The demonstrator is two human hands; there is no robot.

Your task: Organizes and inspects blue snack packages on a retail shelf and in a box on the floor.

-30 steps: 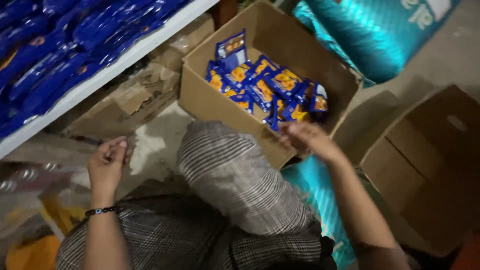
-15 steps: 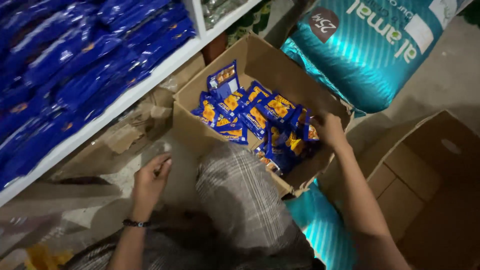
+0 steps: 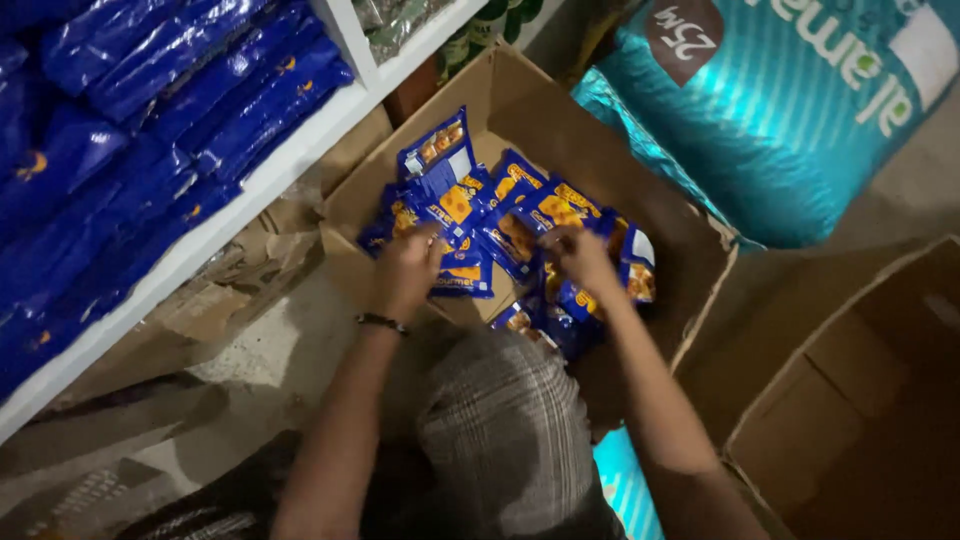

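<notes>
Both your hands are down in the open cardboard box mid-frame, left hand and right hand each gripping blue-and-orange snack packets, with most packets not yet on the white shelf at upper left.

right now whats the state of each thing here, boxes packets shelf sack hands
cardboard box: open, partly filled
blue snack packets: loose, jumbled in the box
second box: open
shelf: stacked with blue packs
teal sack: sealed, lying down
left hand: on packets
right hand: on packets
</notes>
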